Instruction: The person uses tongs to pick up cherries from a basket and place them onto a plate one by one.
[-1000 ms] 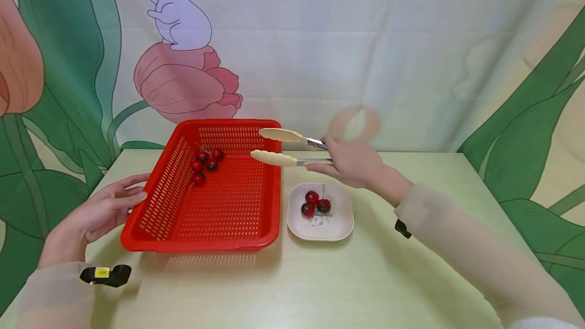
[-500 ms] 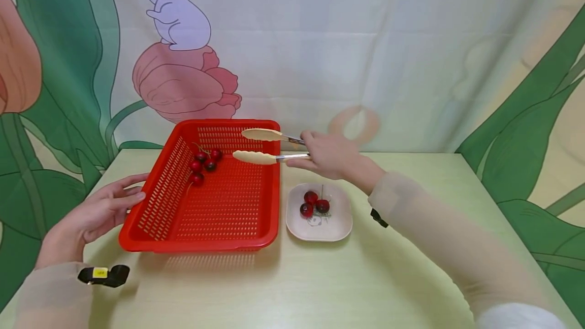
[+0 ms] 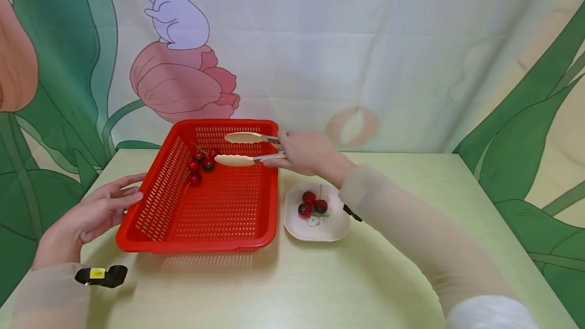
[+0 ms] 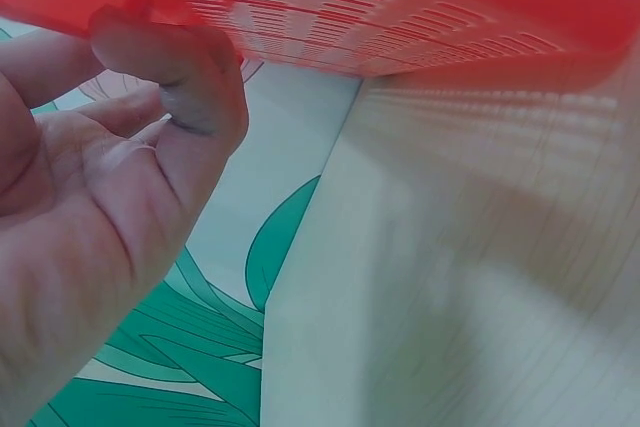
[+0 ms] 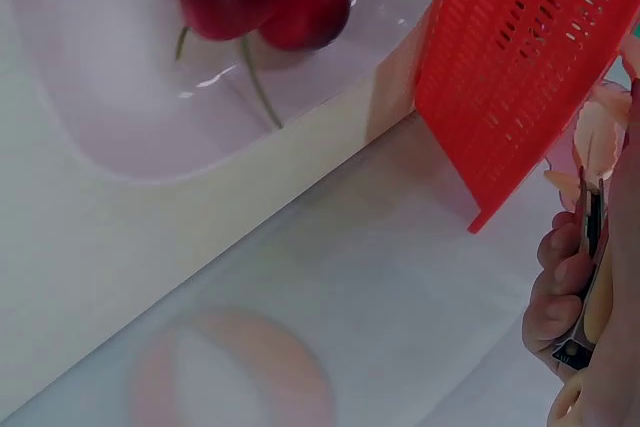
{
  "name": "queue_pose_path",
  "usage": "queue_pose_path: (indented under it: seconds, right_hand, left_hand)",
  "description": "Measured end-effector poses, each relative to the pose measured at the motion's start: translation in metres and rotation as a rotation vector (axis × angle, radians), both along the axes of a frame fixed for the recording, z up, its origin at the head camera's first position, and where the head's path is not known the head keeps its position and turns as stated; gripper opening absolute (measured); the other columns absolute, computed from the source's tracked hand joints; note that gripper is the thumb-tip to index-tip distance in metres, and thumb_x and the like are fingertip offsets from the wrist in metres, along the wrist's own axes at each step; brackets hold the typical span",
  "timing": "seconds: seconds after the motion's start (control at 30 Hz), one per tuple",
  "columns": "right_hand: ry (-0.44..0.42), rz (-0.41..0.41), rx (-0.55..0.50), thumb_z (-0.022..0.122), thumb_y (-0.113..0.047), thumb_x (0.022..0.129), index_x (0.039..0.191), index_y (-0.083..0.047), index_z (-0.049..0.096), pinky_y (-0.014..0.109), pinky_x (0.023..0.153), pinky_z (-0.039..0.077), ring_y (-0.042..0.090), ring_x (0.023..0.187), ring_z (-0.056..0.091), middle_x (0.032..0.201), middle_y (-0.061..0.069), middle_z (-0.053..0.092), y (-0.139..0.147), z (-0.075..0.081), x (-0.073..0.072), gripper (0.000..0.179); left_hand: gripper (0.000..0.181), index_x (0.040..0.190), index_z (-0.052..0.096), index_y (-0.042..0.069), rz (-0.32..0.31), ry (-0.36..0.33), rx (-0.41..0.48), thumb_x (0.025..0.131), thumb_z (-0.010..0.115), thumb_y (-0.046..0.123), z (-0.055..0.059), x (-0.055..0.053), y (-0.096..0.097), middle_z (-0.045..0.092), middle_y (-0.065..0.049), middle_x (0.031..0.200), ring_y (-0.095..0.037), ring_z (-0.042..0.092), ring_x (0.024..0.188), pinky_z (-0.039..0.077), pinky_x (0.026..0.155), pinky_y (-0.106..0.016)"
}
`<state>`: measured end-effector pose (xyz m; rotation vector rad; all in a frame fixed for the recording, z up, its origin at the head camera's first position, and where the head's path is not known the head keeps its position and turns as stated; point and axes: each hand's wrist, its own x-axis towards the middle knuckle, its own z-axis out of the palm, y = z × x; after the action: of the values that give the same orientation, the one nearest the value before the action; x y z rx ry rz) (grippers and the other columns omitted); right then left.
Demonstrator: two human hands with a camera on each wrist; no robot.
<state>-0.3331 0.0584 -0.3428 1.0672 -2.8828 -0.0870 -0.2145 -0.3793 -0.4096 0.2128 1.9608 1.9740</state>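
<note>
The left hand (image 3: 93, 212) grips the left rim of a red plastic basket (image 3: 269, 207), thumb at the rim; in the left wrist view its fingers (image 4: 205, 87) bend against the basket's underside. Several dark red cherries (image 3: 195, 165), some with stems, lie in the basket's back left part. The right hand (image 3: 307, 152) holds a pair of tongs (image 3: 235, 160) with cream scalloped tips. Spread apart and with nothing between them, the tips point left over the basket, the nearer one close to the cherries. In the right wrist view the fingers wrap the tongs' handle (image 5: 583, 332).
A small white square dish (image 3: 333, 227) with three cherries (image 3: 309, 204) stands right of the basket, partly under the right forearm. The pale green table (image 3: 365, 283) ends at a printed curtain (image 3: 411, 65) behind.
The right hand has carried the tongs leftward over the basket, towards the cherries, tips still apart. The left hand keeps its grip on the rim. The whole view has shifted slightly.
</note>
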Motion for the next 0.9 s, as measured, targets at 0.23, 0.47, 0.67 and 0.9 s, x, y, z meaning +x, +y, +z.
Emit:
queue_pose_path:
  seconds: [0.23,0.47,0.67,0.9]
  right_hand:
    - [0.028,-0.040,0.162,0.040,-0.081,0.094,0.133,-0.010,0.056,0.031,0.059,0.055,0.017,0.081,0.063,0.095,0.002,0.063,-0.027,0.004,0.004,0.083]
    - [0.006,-0.081,0.201,0.044,-0.079,0.093,0.143,-0.010,0.055,0.035,0.068,0.060,0.020,0.092,0.064,0.115,0.007,0.067,-0.051,-0.003,0.006,0.086]
    - [-0.015,-0.105,0.225,0.046,-0.078,0.093,0.147,-0.010,0.053,0.036,0.075,0.061,0.021,0.098,0.065,0.122,0.008,0.068,-0.066,-0.007,0.006,0.087]
    - [-0.028,-0.172,0.222,0.054,-0.074,0.092,0.143,-0.014,0.058,0.038,0.073,0.062,0.018,0.086,0.062,0.109,0.004,0.069,-0.077,-0.011,0.001,0.079]
  left_hand:
    - [0.042,0.144,0.038,0.028,-0.006,0.004,0.012,0.109,0.047,0.006,-0.001,0.000,-0.001,0.063,0.002,0.131,-0.023,0.070,0.107,0.059,0.087,-0.043]
    - [0.043,0.144,0.038,0.028,-0.003,-0.002,0.007,0.109,0.047,0.006,-0.002,0.000,-0.001,0.064,0.002,0.130,-0.024,0.070,0.107,0.059,0.087,-0.045]
    - [0.042,0.144,0.038,0.028,-0.007,0.000,0.001,0.109,0.047,0.006,-0.003,0.001,0.000,0.064,0.002,0.130,-0.023,0.070,0.107,0.059,0.087,-0.043]
    - [0.044,0.146,0.036,0.027,-0.006,0.008,-0.003,0.109,0.047,0.007,-0.003,0.000,0.000,0.063,0.002,0.131,-0.023,0.069,0.108,0.059,0.087,-0.043]
